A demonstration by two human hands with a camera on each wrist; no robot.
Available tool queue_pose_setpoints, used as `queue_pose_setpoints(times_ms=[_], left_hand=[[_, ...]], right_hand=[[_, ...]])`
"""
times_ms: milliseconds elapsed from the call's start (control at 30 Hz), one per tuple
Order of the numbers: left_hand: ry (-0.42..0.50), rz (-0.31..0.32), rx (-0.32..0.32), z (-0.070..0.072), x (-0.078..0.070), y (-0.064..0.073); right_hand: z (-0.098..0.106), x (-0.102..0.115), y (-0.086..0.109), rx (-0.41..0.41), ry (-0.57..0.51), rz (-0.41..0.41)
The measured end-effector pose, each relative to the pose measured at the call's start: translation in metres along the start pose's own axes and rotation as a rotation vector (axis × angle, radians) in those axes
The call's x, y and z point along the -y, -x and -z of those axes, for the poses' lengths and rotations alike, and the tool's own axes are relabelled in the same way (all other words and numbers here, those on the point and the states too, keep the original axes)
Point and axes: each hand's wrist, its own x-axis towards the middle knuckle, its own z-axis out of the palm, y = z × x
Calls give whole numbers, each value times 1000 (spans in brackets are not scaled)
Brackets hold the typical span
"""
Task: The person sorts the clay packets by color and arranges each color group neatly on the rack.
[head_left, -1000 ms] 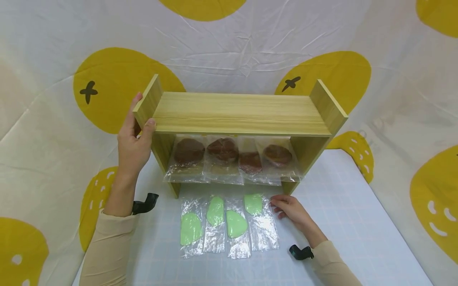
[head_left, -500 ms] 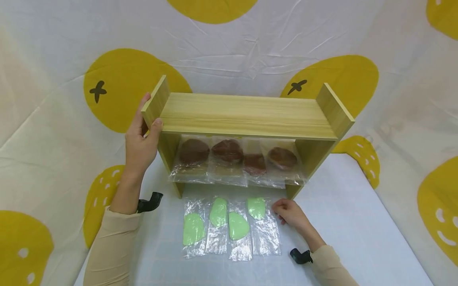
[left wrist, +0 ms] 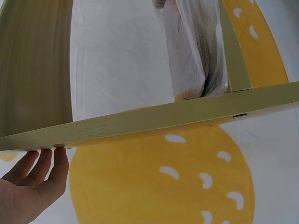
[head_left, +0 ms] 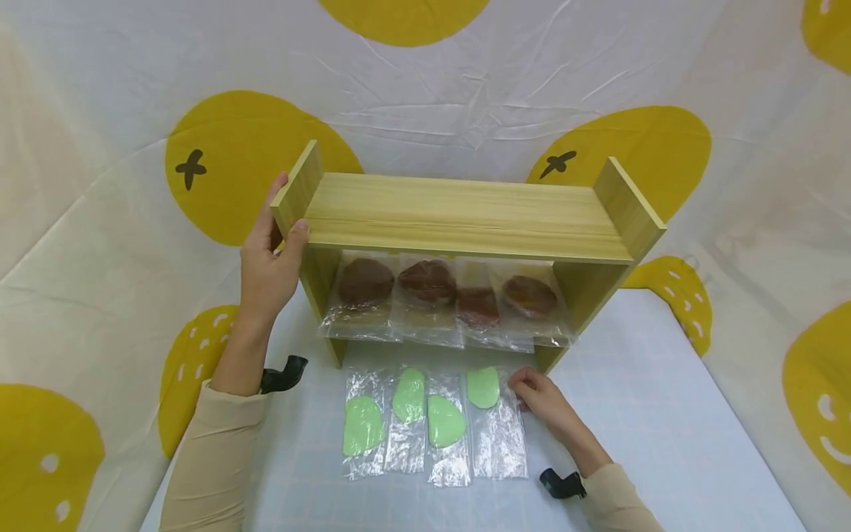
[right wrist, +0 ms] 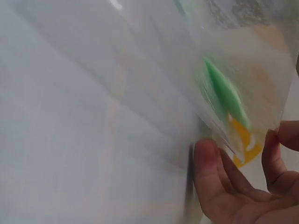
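Note:
My left hand (head_left: pixel 269 273) holds the left side panel of a light wooden shelf (head_left: pixel 465 218), thumb at the front edge and fingers on the outer face. In the left wrist view its fingertips (left wrist: pixel 60 151) meet the panel. On the table my right hand (head_left: pixel 547 403) pinches the top right corner of a clear plastic bag (head_left: pixel 501 447) with a flat light-green piece (head_left: pixel 482 388) inside. The right wrist view shows that bag (right wrist: pixel 261 88) partly raised, its corner between thumb and finger. Three similar bags with green pieces (head_left: pixel 447 421) lie in a row to its left.
Several clear bags with dark reddish-brown pieces (head_left: pixel 428 283) lie side by side on the lower board, their ends overhanging its front. A white cloth with yellow shapes (head_left: pixel 266 162) hangs behind. The table (head_left: pixel 665 414) has a pale checked cover.
The head view has shifted slightly, so everything sits a little further right. My right hand's fingers have closed on the rightmost bag's corner. My left hand stays on the shelf.

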Motion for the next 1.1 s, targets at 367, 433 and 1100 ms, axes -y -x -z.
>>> queue_pose_setpoints(times_ms=[367, 433, 1100], left_hand=[[-37, 11, 3, 1, -2, 1], [-41, 10, 3, 1, -1, 1], [-11, -10, 2, 1, -1, 1]], right_hand=[[-1, -4, 9, 54, -199, -51], [1, -7, 11, 77, -196, -22], [8, -10, 26, 290, -288, -22]])
